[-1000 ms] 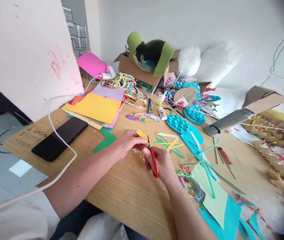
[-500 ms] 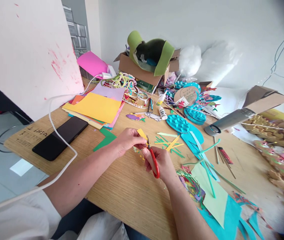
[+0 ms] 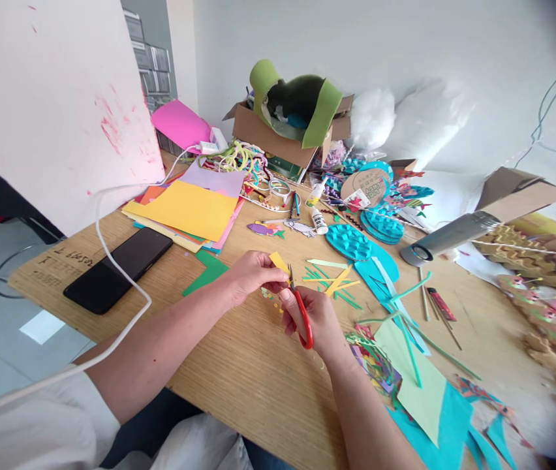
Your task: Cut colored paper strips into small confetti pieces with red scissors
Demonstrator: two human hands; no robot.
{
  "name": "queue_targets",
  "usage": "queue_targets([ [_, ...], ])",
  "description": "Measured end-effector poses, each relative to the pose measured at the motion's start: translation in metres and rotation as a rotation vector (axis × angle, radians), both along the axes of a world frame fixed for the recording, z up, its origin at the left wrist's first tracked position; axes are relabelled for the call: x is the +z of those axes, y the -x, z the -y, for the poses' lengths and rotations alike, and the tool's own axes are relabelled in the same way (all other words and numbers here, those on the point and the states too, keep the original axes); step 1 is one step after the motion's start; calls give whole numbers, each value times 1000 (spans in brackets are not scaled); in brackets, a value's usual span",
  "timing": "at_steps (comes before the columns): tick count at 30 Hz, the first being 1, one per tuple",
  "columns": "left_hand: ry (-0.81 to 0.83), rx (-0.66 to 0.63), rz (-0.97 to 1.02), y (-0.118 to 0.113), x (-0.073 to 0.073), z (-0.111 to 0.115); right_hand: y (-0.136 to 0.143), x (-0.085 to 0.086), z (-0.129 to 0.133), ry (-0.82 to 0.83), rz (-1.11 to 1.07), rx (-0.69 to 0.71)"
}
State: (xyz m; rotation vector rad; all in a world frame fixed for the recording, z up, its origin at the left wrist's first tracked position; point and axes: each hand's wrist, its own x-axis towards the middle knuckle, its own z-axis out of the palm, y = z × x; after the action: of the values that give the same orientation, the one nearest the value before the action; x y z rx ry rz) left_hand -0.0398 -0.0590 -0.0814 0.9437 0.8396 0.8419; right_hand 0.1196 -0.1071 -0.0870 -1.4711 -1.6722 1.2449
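Between thumb and fingers, my left hand [image 3: 257, 273] pinches a small piece of yellow paper [image 3: 278, 261]. My right hand [image 3: 313, 318] is closed round red-handled scissors [image 3: 303, 318], whose dark blades meet the paper's right edge. Whether the blades are apart is too small to tell. Small yellow and pale bits [image 3: 272, 299] lie on the table below my hands. Just right of them are thin green strips [image 3: 349, 297] and yellow strips [image 3: 339, 281]. A green paper piece [image 3: 207, 274] lies behind my left wrist.
On the left are a black phone [image 3: 119, 269], a white cable [image 3: 106, 245] crossing it, and stacked coloured paper [image 3: 185, 209]. Glue bottles [image 3: 318, 222] and fish cutouts [image 3: 263, 229] lie farther back. To the right are a metal flask [image 3: 447, 238], a red cutter [image 3: 441, 304] and turquoise scraps [image 3: 434, 418].
Almost nothing differs. The scissors and the yellow paper have shifted very slightly to the right; both hands keep their hold.
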Motion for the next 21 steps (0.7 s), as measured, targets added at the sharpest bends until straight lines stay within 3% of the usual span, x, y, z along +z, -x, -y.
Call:
queue_targets([
  [11, 3, -39, -2, 1, -1, 0, 1, 1, 0, 18, 8, -34],
  [21, 18, 9, 16, -1, -2, 0, 1, -1, 0, 11, 5, -35],
])
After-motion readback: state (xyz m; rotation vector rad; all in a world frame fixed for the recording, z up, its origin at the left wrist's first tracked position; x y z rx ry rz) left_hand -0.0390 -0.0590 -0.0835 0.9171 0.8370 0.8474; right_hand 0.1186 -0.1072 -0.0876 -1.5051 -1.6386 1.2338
